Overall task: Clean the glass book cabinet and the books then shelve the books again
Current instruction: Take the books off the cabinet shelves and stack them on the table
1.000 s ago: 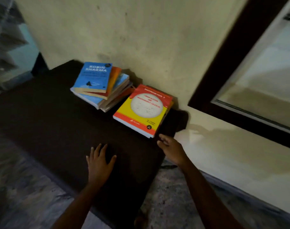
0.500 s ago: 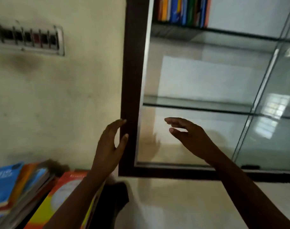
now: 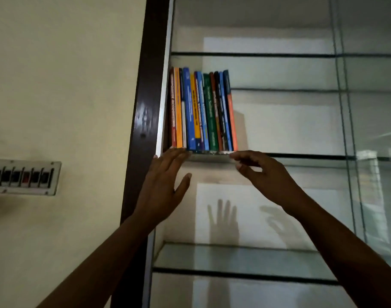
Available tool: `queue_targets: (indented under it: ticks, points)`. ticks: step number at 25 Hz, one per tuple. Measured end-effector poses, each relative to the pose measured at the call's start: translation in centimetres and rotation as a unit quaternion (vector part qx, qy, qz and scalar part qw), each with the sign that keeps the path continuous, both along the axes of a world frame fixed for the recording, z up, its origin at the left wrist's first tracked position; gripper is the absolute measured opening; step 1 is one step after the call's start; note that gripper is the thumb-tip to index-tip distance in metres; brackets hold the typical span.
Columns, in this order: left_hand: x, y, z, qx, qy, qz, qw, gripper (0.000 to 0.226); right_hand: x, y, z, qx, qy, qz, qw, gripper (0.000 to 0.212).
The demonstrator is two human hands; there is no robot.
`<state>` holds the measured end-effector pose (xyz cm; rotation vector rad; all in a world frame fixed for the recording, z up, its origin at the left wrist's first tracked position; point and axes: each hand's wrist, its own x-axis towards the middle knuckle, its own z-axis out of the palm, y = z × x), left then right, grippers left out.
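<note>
Books stand upright above my left hand and right hand, both loose and empty. An uneven squeeze could spill the row.

Dim rm, cream wall w/ switch panel on left.

The lettering on the spines of the row of upright coloured books is too blurred to read. The white wall switch panel is cut by the left edge. Whether the left hand touches the glass shelf under the books cannot be told.
</note>
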<state>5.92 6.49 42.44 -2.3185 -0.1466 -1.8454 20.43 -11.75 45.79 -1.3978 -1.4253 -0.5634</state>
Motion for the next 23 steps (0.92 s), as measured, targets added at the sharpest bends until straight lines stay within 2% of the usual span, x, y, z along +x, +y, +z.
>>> queue_targets:
  ticks: [4,6,8,11,13,15,17,20,23]
  points:
    - [3.4,-0.1,6.1,0.023,-0.010,0.024,0.999,0.061,2.0,1.4,7.3,0.075,-0.022,-0.042,0.996,0.020]
    - [5.5,-0.5,8.8,0.027,0.001,0.054,0.998,0.058,3.4,2.9,10.3,0.093,0.010,-0.074,0.993,0.033]
    - [7.7,-0.4,10.7,0.022,0.015,0.083,0.996,0.057,5.0,4.9,12.3,0.065,0.045,-0.086,0.993,0.050]
    - [10.4,0.6,11.6,0.007,0.023,0.112,0.993,0.060,7.5,8.6,13.0,-0.028,0.066,-0.092,0.993,0.071]
    - [11.9,1.7,11.5,0.000,0.013,0.121,0.993,0.065,8.9,10.1,12.4,-0.095,0.070,-0.058,0.991,0.070]
    - [13.1,2.4,11.4,0.018,-0.009,0.121,0.992,0.076,10.0,10.5,11.8,-0.108,0.108,0.035,0.988,0.059]
    - [14.2,2.8,11.4,0.027,-0.038,0.108,0.993,0.088,11.1,10.7,11.5,-0.058,0.105,0.065,0.991,0.050]
    - [15.7,2.1,12.2,0.000,-0.071,0.116,0.991,0.105,12.1,11.6,11.4,0.063,0.067,-0.057,0.994,0.046]
    - [17.0,0.7,13.6,-0.070,-0.098,0.122,0.985,0.091,12.4,12.0,11.2,0.120,0.060,-0.101,0.986,0.042]
